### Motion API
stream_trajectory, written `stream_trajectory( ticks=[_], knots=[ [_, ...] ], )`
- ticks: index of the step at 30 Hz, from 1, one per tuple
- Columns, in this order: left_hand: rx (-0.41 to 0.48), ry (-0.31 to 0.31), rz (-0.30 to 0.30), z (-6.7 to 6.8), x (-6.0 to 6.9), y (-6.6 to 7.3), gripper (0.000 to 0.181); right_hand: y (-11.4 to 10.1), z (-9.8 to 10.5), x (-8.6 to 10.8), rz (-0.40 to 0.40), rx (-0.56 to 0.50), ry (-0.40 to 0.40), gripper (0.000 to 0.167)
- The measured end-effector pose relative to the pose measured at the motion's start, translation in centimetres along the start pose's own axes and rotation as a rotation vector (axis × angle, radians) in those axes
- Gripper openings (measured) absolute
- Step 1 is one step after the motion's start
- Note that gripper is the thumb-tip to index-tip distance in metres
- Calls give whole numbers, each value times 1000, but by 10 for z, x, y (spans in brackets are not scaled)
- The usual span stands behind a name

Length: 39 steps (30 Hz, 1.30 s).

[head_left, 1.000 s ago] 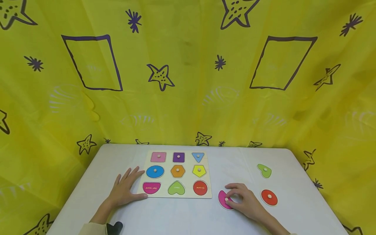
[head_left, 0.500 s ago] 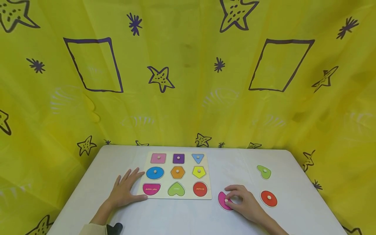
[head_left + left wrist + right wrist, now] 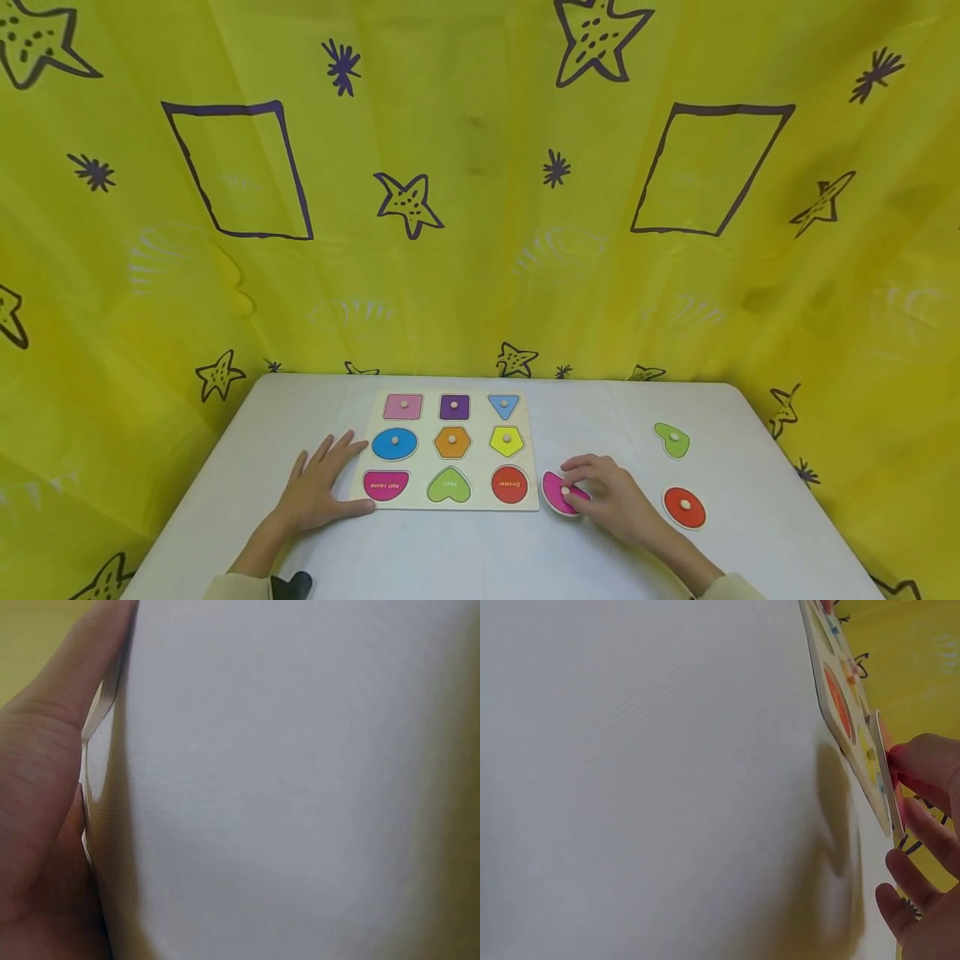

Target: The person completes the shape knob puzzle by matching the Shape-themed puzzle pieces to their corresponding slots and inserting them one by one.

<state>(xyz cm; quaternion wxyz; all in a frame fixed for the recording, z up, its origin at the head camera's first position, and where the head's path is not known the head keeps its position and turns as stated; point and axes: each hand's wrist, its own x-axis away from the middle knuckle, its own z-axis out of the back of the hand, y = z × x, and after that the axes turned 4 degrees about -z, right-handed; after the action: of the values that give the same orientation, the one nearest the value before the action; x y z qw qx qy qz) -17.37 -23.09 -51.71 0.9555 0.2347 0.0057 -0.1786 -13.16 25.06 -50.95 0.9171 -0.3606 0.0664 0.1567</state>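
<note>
Yellow curtain fabric (image 3: 480, 279) printed with dark starfish hangs beyond both hands, behind a white table (image 3: 480, 554). I see the person's left hand (image 3: 309, 497) resting with its fingers spread and nearly straight, gripping nothing, its thumb and forefinger at the edge of a flat, cream-coloured, wooden-looking puzzle board (image 3: 480, 460). Just past that thumb is a magenta half-round space (image 3: 386, 486) lettered "Half round"; farther along the same row come a green heart space (image 3: 448, 486) and a red round space (image 3: 509, 485).

The right hand (image 3: 619, 502) pinches, between thumb and forefinger, the small pale knob of a magenta half-round piece (image 3: 552, 492). That piece is held up off the table, just beside the board's edge nearest this hand; whether they touch, I can't tell. To the right of the right hand lies a red round piece (image 3: 687, 517), and farther out from its fingers, a green heart-shaped piece (image 3: 675, 449).
</note>
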Motion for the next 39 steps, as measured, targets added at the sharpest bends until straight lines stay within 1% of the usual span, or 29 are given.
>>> stream_trajectory(
  ticks=[4, 11, 15, 21, 23, 26, 31, 39],
  knots=[
    [-4, 5, -3, -1, 0, -2, 102, -9, -2, -11, 4, -24, -14, 23],
    [-3, 13, -4, -2, 0, -1, 102, -28, -10, -31, 69, -69, -13, 19],
    [-2, 21, -12, -2, 0, -1, 101, -39, -15, -40, 72, -100, -10, 17],
    [15, 57, -37, -3, 0, -1, 100, -51, -27, -55, 34, -151, -29, 14],
    [16, 53, -30, -4, -1, -2, 101, -55, -31, -60, 15, -159, -36, 14],
    [3, 30, -14, -3, -1, -3, 101, -60, -38, -67, -7, -174, -42, 14],
    [-14, -6, 10, -2, -1, -2, 102, -68, -51, -74, 0, -197, -54, 13],
    [-10, -7, 15, -1, -1, -1, 102, -81, -72, -82, -2, -232, -86, 11]
  ],
)
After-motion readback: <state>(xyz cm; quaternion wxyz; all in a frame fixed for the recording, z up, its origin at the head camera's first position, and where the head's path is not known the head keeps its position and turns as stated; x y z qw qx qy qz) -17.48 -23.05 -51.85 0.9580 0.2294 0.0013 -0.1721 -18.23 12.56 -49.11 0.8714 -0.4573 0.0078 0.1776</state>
